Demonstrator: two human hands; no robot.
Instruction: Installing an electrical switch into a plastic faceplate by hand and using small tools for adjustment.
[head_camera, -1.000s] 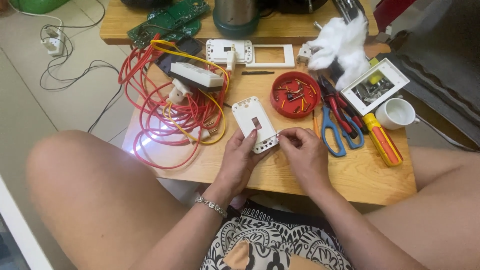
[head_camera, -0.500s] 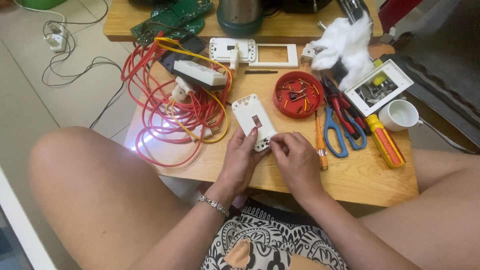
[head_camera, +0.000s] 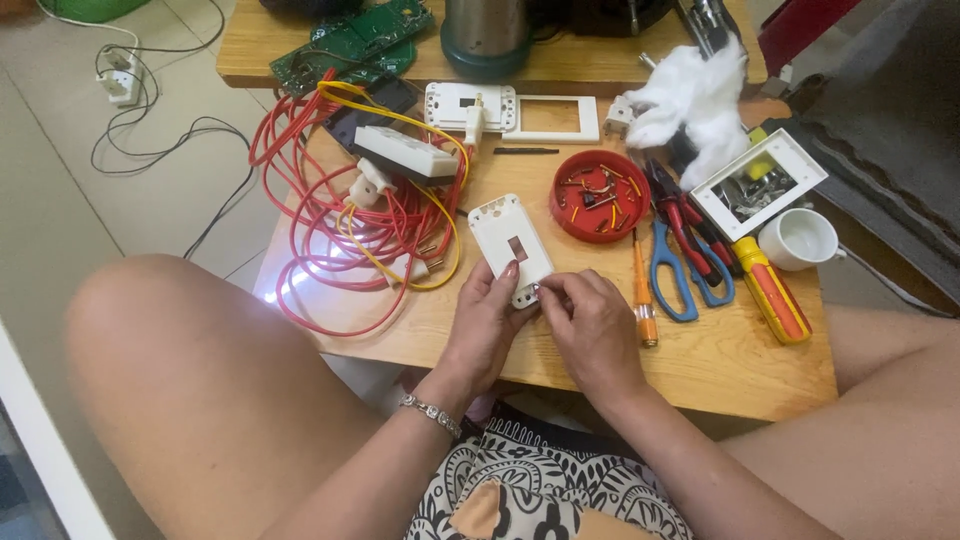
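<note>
Hands on a white switch plate (head_camera: 512, 248)

Left hand (head_camera: 487, 325) grips the plate's lower left edge, fingers curled (thumb on its face); right hand (head_camera: 590, 325) pinches its bottom corner, fingertips together, left of the orange screwdriver (head_camera: 641, 288) on the wooden table (head_camera: 740, 370).

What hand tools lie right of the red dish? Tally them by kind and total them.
Scissors: 1, blue handles
Pliers: 1, red handles
Screwdrivers: 2, a thin orange one and a thick red and yellow one
Total: 4

Neither the left hand nor the right hand touches them; both hold the white plate.
</note>
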